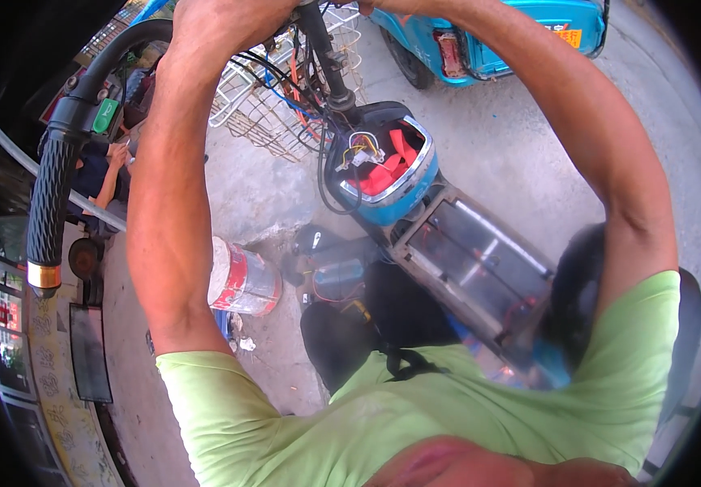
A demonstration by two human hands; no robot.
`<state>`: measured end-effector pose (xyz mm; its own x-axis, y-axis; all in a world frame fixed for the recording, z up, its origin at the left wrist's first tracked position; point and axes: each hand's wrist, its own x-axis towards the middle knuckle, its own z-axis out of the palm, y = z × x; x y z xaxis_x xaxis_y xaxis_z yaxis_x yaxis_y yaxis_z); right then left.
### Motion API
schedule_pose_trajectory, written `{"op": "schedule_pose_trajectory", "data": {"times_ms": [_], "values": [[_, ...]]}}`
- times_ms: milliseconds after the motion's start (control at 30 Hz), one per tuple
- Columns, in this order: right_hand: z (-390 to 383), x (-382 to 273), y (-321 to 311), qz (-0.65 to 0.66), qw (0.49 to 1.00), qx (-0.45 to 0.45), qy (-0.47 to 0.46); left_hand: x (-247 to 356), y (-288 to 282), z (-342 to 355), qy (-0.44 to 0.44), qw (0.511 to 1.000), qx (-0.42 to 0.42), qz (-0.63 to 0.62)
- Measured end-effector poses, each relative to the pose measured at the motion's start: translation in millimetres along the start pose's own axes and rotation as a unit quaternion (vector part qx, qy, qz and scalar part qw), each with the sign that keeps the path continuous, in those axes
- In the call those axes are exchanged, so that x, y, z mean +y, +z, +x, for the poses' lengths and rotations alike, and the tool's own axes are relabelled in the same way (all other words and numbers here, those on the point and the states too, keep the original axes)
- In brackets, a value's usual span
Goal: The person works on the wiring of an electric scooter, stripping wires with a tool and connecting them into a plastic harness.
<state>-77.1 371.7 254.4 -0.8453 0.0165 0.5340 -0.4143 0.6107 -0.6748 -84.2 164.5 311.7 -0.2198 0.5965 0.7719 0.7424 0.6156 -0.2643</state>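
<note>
Both my arms reach up to the top edge, around the handlebar area of a partly opened electric scooter. Beside the top of its black steering stem point(330, 69) is my left hand point(232, 18), its fingers cut off by the edge. Only a sliver of my right hand point(399, 6) shows, right of the stem, fingers hidden. Loose black, blue and orange cables point(295, 101) hang below the hands. The black handlebar grip point(51, 195), with a gold end, sticks out at left. Lower down, the blue front housing point(403, 199) stands open, showing red material point(387, 174) and white connectors point(360, 156).
A white wire basket point(261, 122) sits in front of the stem. The scooter's floor compartment point(480, 252) holds dark panels. A red-and-white bucket point(245, 280) stands at left on concrete. Another person's arm point(108, 183) shows behind the grip. A blue vehicle point(496, 36) is parked at far right.
</note>
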Motion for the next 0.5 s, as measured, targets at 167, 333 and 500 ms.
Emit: {"op": "schedule_pose_trajectory", "data": {"times_ms": [167,333,500], "values": [[-8,-3,4,-0.08,0.988,0.126,-0.029,18,-14,9,-0.017,0.997,-0.063,-0.037],[10,-14,9,-0.101,0.982,0.159,0.036,16,-6,1,-0.034,0.999,-0.024,-0.004],[13,-17,5,-0.146,0.976,0.155,0.049,10,7,10,-0.019,0.999,-0.035,0.011]]}}
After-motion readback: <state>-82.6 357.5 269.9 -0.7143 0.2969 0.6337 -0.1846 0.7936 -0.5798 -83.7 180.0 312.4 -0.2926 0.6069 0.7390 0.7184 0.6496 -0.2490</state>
